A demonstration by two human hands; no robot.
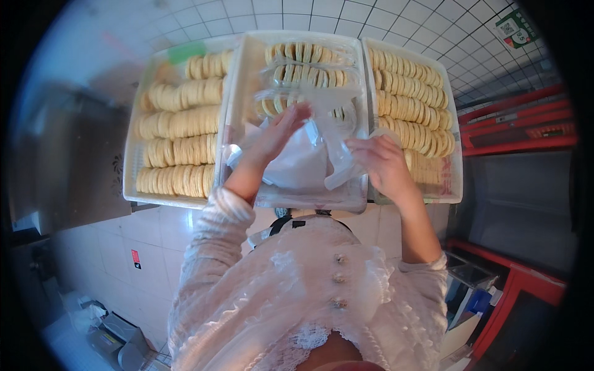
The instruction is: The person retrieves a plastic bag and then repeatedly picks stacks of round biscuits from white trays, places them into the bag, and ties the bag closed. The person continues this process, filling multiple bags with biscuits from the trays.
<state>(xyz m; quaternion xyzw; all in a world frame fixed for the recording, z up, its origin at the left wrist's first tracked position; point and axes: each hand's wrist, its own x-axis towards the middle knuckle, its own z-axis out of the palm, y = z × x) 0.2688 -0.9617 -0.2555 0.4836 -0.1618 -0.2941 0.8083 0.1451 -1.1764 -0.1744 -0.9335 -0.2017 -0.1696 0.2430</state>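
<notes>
My right hand (pixel 383 162) grips a crumpled clear plastic bag (pixel 338 162) above the right part of the middle white plastic crate (pixel 297 200). My left hand (pixel 283 130) is raised over the same crate, its fingers extended and slightly blurred; whether it touches the bag is unclear. Beneath the hands lies a white plastic sheet or bag (pixel 294 162). Behind it, rows of round flat pastries (pixel 311 75) lie in clear plastic wrapping, and the nearest row is partly hidden by my left hand and the bag.
A left crate (pixel 129 171) and a right crate (pixel 459 181) hold several rows of unwrapped round pastries (pixel 181 123). A dark counter (pixel 93 171) stands at left, red-framed equipment (pixel 515 118) at right, a white tiled wall (pixel 320 16) behind. A grey bin (pixel 116 338) is at lower left.
</notes>
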